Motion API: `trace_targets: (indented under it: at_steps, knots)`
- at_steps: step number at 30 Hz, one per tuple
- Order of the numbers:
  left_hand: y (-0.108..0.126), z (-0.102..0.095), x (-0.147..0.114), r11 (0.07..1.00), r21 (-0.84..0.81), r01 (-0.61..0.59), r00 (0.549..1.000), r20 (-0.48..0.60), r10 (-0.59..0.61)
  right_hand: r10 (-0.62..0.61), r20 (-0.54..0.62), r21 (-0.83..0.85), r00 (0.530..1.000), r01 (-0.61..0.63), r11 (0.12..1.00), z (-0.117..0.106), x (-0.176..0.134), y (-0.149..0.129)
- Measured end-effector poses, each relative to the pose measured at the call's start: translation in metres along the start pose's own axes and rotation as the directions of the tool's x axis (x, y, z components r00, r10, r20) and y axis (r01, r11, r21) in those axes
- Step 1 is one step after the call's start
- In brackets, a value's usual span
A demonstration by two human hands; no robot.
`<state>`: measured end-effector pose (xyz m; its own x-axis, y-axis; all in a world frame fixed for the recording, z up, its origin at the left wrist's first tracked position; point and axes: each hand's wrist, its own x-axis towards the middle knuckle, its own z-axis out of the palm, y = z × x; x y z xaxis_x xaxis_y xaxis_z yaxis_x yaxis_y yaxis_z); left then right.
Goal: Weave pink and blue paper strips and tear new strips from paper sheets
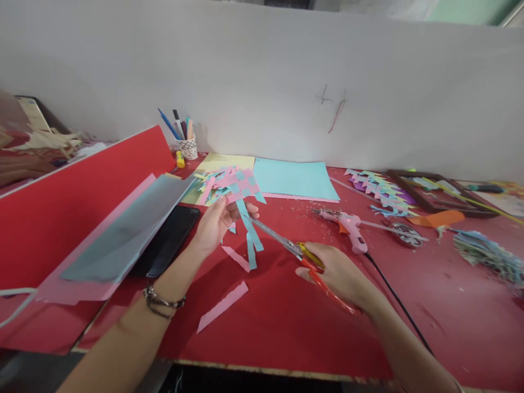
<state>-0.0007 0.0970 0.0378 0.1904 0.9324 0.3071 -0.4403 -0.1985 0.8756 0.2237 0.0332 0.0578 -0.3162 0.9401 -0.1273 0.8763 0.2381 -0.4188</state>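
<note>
Head view shows the left hand [215, 221] pinching a pink-and-blue paper weave [241, 183] from below, thumb and fingers drawn close on its near edge, probably so that the checked part stays flat and the loose end is free. That piece is held up off the red table [295, 322], in front of the blue sheet [295, 177], with a blue strip [254, 236] hanging down from it; being lifted, the strip likely gives a blade room on both sides. The right hand [338, 267] is closed around the handles of the scissors [282, 238], which point up and leftward so that their tips meet the strip just under the left fingers (whether the blades are parted there, I cannot tell). Holding the paper so near the tips presumably keeps it from bending away. Pink scraps [223, 307] lie on the table beneath, below the hands. To the right the glue gun [346, 222] rests on its side, its nozzle turned left and its cord trailing toward the near edge, within reach yet apart from the blades. Pens [170, 123] stand in a cup [188, 148] by the wall, upright and well away from both hands.
</note>
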Motion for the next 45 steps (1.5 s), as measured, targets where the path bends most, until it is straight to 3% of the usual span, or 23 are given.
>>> trace_targets:
  at_steps: [10,29,38,45]
  knots:
    - [-0.0063,0.0003,-0.0014,1.0,0.003,-0.001,0.998,0.064,0.001,0.009,0.005,0.014,1.0,-0.009,1.0,0.0019,0.0002,0.0033]
    - [-0.0079,-0.0001,-0.0011,1.0,0.009,0.002,0.997,0.08,-0.002,-0.007,-0.007,0.028,1.0,0.007,1.0,0.001,-0.0004,0.0021]
    - [-0.0002,0.0054,-0.0019,0.992,-0.004,0.127,0.992,0.019,-0.127,-0.007,0.014,0.029,1.0,0.007,1.0,0.0008,0.0002,0.003]
    - [-0.0001,0.0045,-0.0017,0.992,0.005,0.127,0.991,0.049,-0.127,-0.01,0.024,0.037,1.0,0.009,0.999,0.0006,-0.0008,0.0034]
